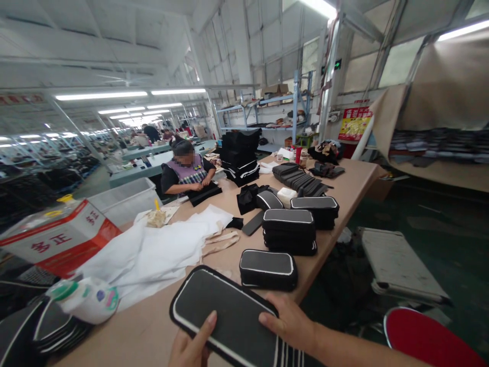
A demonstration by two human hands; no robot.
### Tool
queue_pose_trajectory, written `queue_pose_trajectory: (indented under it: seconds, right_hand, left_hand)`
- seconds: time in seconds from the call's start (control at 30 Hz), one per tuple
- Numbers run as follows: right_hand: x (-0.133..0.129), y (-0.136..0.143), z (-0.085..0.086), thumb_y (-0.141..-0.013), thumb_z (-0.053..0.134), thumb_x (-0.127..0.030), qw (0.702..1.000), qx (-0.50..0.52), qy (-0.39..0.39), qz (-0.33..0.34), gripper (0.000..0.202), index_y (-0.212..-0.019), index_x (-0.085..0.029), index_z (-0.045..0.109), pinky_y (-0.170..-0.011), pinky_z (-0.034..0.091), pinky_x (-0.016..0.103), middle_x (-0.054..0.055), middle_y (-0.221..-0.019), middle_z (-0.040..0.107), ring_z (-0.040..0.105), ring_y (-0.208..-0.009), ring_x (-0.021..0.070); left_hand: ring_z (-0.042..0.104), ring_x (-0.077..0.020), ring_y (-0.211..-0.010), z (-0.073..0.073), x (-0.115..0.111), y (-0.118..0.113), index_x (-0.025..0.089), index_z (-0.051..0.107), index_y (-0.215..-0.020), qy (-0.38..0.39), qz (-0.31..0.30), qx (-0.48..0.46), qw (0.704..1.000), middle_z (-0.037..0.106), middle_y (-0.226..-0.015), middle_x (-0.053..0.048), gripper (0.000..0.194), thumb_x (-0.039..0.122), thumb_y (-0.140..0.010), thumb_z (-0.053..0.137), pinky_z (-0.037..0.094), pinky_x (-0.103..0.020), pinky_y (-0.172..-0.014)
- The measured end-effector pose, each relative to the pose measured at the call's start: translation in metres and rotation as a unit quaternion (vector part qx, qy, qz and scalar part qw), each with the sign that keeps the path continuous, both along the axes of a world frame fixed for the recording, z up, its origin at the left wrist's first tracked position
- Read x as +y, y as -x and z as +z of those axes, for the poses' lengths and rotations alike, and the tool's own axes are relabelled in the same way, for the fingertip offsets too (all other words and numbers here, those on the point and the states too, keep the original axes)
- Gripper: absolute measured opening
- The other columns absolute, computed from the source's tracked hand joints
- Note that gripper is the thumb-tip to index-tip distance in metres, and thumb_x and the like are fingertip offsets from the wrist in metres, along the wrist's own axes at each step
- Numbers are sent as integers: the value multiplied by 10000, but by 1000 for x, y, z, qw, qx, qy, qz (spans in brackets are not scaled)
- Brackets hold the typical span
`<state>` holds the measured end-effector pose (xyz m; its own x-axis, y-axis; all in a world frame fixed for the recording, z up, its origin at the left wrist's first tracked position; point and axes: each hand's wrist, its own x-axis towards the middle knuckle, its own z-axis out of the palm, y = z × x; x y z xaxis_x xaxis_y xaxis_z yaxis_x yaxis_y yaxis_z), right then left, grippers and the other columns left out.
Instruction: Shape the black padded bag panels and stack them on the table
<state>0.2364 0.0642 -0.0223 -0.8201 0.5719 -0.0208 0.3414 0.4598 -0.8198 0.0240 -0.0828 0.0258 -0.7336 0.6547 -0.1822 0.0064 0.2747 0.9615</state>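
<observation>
Both my hands grip a stack of dark grey rounded panels with white piping and black edges [229, 311], held tilted above the front of the table. My left hand [193, 344] is closed on its near edge, with the thumb lying on the top face. Around the right end wraps my right hand [288, 323], its thumb also on top; the fingers underneath are hidden. White-edged layers show below my right hand. Just beyond lies a similar stack of panels [267, 267] on the table, and a taller stack [289, 232] stands behind it.
White cloth [153, 255] and a white bottle with a green cap [89, 300] lie to the left. A person [187, 171] handles black pieces across the brown table [355, 178]. A red stool [428, 339] and a metal-framed bench [401, 260] stand at right.
</observation>
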Motion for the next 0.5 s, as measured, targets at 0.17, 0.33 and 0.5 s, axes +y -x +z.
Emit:
queue_pose_trajectory:
  seconds: [0.17, 0.33, 0.5]
  right_hand:
    - [3, 11, 6, -828, 306, -753, 992, -119, -43, -12, 676, -914, -193, 675, -742, 476, 367, 130, -935, 722, 668, -891, 317]
    - [4, 17, -18, -798, 274, -794, 971, -231, -53, -17, 771, -875, -166, 714, -686, 486, 399, 175, -887, 726, 677, -848, 352]
    - [8, 10, -1, -815, 248, -790, 983, -174, -54, -7, 770, -866, -169, 701, -700, 476, 343, 122, -866, 722, 668, -827, 283]
  left_hand:
    - [604, -334, -1132, 20, 16, -30, 216, 722, -1058, -17, -102, 80, 991, 742, -1028, -91, 463, 502, -697, 679, 503, -402, -968]
    - [554, -293, -1218, 8, 27, -51, 239, 530, -1341, 3, -194, 185, 963, 622, -1297, -78, 538, 405, -830, 535, 442, -411, -1037]
    - [648, -326, -1041, 4, 17, -5, 203, 746, -873, 18, -79, 139, 987, 745, -955, -90, 291, 409, -672, 704, 461, -458, -1012]
